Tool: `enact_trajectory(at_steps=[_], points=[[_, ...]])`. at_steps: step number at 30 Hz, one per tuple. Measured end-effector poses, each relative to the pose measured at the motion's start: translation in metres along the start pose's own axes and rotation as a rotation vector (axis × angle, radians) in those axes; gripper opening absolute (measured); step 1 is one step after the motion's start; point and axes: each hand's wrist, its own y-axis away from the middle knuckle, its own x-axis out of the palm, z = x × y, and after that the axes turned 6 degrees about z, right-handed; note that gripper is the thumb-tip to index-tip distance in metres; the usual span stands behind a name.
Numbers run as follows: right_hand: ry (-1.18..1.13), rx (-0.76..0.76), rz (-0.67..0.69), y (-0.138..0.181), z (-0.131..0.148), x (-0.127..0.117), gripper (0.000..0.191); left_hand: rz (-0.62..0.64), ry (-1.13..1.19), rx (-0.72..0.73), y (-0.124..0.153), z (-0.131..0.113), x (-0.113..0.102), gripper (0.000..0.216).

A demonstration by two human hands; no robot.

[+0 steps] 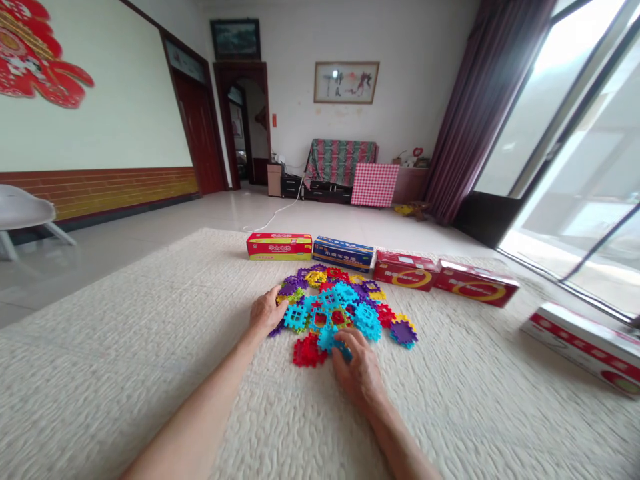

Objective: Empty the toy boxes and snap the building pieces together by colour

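Observation:
A loose heap of notched plastic building tiles in light blue, red, purple and yellow lies on the beige mat. At its left edge my left hand rests, thumb and forefinger apart, touching the side of the heap by a yellow-green tile. My right hand is at the near side, with curled fingers and thumb around a blue tile. The hand partly covers this tile. Just left of it lies a red tile. A purple tile sits at the heap's right end.
Behind the heap stand a red-and-yellow box, a blue box and two dark red boxes. Another red-and-white box lies far right on the mat. A white chair stands at left.

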Motion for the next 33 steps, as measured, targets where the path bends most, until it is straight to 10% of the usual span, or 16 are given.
enact_trajectory(at_steps=[8, 16, 33], points=[[-0.044, 0.003, -0.007, -0.001, -0.002, 0.002, 0.021, 0.015, 0.258, 0.031, 0.003, -0.024, -0.012, 0.046], [-0.131, 0.037, -0.049, 0.001, -0.003, 0.005, 0.026, -0.222, 0.245, 0.404, 0.012, -0.054, -0.025, 0.026], [-0.178, 0.074, -0.280, -0.005, -0.002, 0.005, 0.021, 0.032, 0.384, 0.474, 0.057, -0.101, -0.006, 0.018]])
